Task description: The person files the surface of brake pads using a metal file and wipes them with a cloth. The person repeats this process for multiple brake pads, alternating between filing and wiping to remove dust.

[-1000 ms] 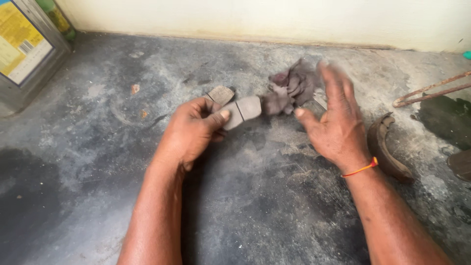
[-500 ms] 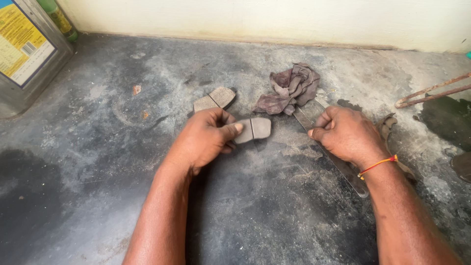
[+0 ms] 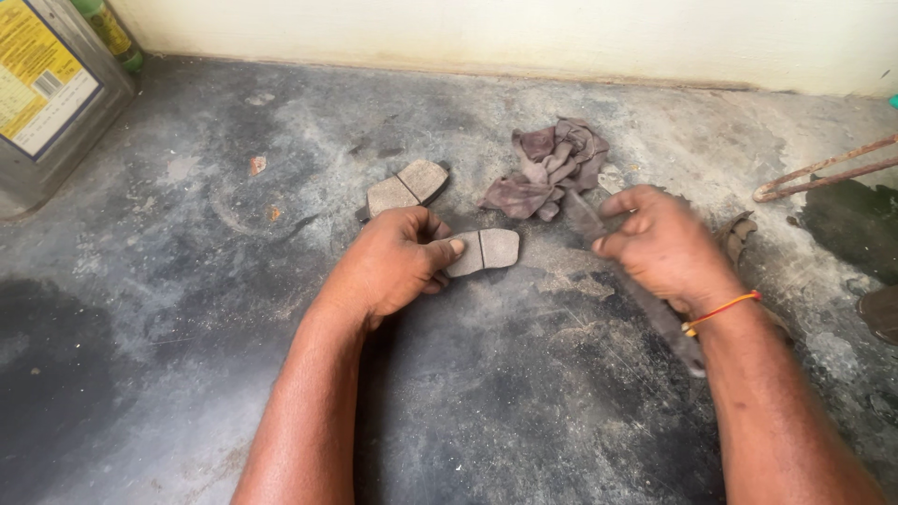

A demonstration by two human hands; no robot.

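My left hand (image 3: 391, 264) presses a grey brake pad (image 3: 485, 250) against the concrete floor, thumb on its near end. A second brake pad (image 3: 408, 186) lies just beyond that hand. My right hand (image 3: 660, 245) is closed around a long flat metal file (image 3: 655, 309); its tip points up-left toward the dirty rag (image 3: 552, 165) and its handle end runs down past my wrist. The file is blurred. An orange thread band circles my right wrist.
A metal oil tin (image 3: 47, 93) with a yellow label stands at the far left. A curved brake shoe (image 3: 739, 234) lies behind my right hand. Rusty rods (image 3: 823, 166) rest at the right, near the white wall (image 3: 524, 33). A dark stain marks the floor at the right.
My right hand went from open over the rag to closed on the file and drew back toward me. My left hand kept hold of the pad, shifting it slightly nearer.
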